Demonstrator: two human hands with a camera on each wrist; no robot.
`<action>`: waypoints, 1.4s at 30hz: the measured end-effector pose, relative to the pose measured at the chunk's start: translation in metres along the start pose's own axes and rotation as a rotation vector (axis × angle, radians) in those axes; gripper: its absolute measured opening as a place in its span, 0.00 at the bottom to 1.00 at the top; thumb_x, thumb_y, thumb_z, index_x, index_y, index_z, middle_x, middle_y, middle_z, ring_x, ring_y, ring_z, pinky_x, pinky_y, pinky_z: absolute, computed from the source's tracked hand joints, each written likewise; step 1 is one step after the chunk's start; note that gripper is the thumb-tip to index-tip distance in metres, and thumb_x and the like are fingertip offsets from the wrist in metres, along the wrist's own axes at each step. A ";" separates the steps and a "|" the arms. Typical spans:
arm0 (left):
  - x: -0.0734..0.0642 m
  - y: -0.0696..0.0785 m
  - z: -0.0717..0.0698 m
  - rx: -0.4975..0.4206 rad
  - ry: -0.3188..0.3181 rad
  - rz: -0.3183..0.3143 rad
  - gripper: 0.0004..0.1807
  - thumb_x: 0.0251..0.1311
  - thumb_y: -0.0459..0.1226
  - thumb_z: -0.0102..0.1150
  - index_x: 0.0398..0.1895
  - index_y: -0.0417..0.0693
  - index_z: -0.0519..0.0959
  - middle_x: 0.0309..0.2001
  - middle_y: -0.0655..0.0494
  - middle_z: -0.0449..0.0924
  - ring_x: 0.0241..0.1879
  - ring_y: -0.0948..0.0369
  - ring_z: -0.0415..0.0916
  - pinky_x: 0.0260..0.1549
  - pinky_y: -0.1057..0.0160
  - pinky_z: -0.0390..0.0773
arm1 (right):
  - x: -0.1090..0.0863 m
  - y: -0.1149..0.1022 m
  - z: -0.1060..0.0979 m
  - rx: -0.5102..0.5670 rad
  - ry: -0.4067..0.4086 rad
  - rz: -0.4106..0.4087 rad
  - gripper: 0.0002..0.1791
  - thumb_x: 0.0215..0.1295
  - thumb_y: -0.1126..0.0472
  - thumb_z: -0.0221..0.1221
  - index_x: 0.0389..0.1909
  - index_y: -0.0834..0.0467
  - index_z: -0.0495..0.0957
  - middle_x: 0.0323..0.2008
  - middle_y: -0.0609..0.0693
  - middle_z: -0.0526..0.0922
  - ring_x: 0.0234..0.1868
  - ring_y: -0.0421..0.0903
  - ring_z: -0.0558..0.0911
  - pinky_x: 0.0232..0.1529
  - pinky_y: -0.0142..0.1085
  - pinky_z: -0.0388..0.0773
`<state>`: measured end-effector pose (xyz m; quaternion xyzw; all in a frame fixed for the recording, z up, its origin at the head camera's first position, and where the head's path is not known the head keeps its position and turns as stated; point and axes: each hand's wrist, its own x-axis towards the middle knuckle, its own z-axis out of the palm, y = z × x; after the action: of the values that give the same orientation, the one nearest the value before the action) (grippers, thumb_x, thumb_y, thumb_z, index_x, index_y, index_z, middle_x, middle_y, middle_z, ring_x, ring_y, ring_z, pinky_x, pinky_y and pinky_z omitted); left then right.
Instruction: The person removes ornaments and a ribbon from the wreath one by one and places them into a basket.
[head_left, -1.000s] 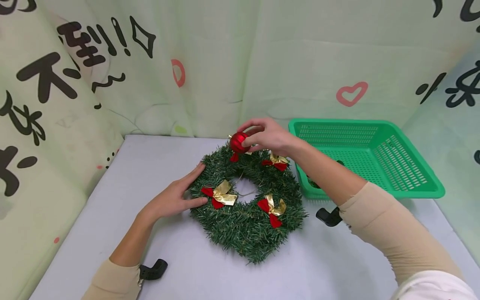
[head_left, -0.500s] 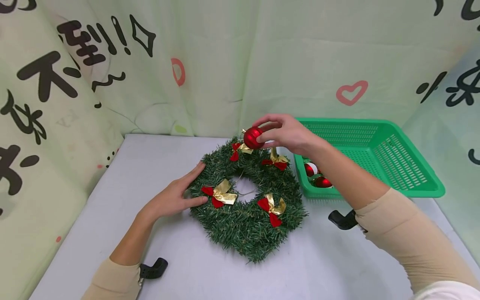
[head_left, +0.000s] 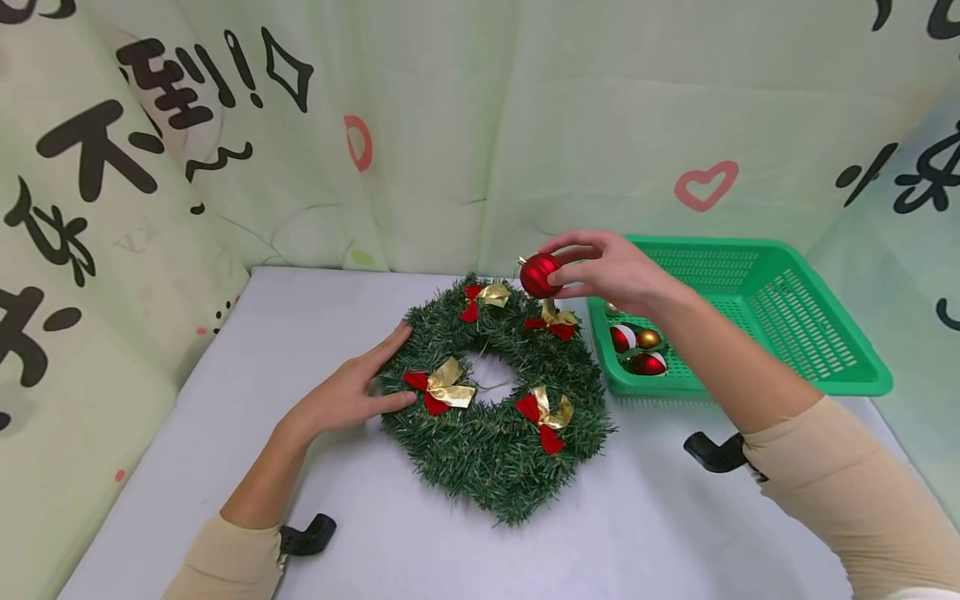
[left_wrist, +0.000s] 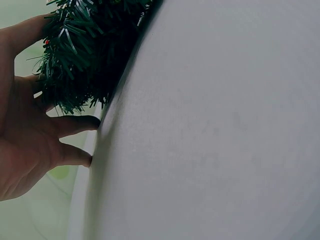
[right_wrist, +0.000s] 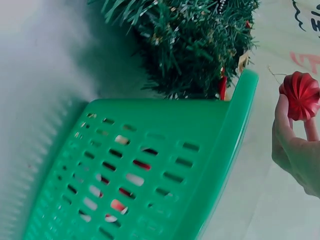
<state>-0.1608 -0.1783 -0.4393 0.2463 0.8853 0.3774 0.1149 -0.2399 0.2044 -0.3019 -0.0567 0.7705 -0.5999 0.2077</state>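
Observation:
My right hand [head_left: 611,271] pinches a shiny red Christmas ball [head_left: 538,277] between thumb and fingertips, held up above the back right of a green wreath [head_left: 480,458]. The right wrist view shows the ball's ridges [right_wrist: 302,97] and a thin loop of string at its cap. Spread along the wreath's left side, my left hand [head_left: 348,396] touches it with thumb and outstretched fingers. In the left wrist view, two fingertips [left_wrist: 82,122] reach down at the tabletop beside the needles. Several red-and-gold bows [head_left: 444,390] decorate the wreath, which lies flat on the table.
A green plastic basket [head_left: 832,385] stands right of the wreath, partly covered by my right forearm. Red-and-white balls [head_left: 647,364] and a gold ball [head_left: 647,338] lie in its left end. The white table [head_left: 315,308] meets a printed curtain [head_left: 600,125] behind.
My right hand has carried the red ball rightward, away from the wreath's back bow and toward the basket. More balls in the basket now show. My left hand has stayed in place.

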 end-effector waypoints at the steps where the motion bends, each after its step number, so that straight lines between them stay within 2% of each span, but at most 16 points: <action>1: 0.000 0.000 0.000 0.001 -0.001 0.000 0.54 0.68 0.55 0.65 0.86 0.64 0.41 0.86 0.59 0.38 0.83 0.46 0.46 0.77 0.36 0.56 | -0.001 0.001 -0.002 -0.002 0.005 0.002 0.26 0.70 0.71 0.63 0.67 0.60 0.74 0.65 0.60 0.73 0.53 0.52 0.87 0.57 0.46 0.85; 16: 0.002 0.002 -0.001 0.004 -0.004 0.015 0.53 0.69 0.55 0.65 0.87 0.62 0.41 0.86 0.57 0.38 0.83 0.46 0.46 0.76 0.36 0.56 | -0.021 0.014 -0.035 -0.011 0.075 0.017 0.24 0.73 0.67 0.62 0.68 0.58 0.72 0.65 0.57 0.72 0.55 0.51 0.85 0.61 0.47 0.83; 23: 0.001 0.002 -0.002 0.006 -0.004 0.009 0.54 0.68 0.56 0.65 0.87 0.63 0.41 0.86 0.59 0.38 0.83 0.47 0.47 0.77 0.37 0.57 | -0.030 0.022 -0.049 -0.040 0.105 0.013 0.25 0.73 0.60 0.64 0.69 0.58 0.72 0.65 0.54 0.72 0.58 0.49 0.82 0.56 0.39 0.86; 34: 0.000 0.002 -0.002 0.005 -0.003 0.017 0.53 0.69 0.54 0.65 0.87 0.61 0.42 0.86 0.57 0.38 0.83 0.46 0.46 0.77 0.37 0.56 | -0.034 0.037 -0.069 0.003 0.159 0.033 0.27 0.72 0.56 0.66 0.69 0.57 0.72 0.64 0.50 0.73 0.56 0.47 0.82 0.53 0.37 0.86; 42: 0.000 0.002 0.000 0.005 -0.004 0.015 0.53 0.69 0.55 0.64 0.87 0.62 0.41 0.86 0.57 0.38 0.83 0.46 0.46 0.77 0.37 0.57 | -0.039 0.048 -0.084 -0.010 0.186 0.073 0.30 0.74 0.54 0.64 0.71 0.58 0.67 0.65 0.50 0.70 0.63 0.51 0.75 0.54 0.37 0.86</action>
<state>-0.1602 -0.1776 -0.4378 0.2538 0.8841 0.3756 0.1135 -0.2291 0.3066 -0.3210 0.0265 0.7909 -0.5909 0.1569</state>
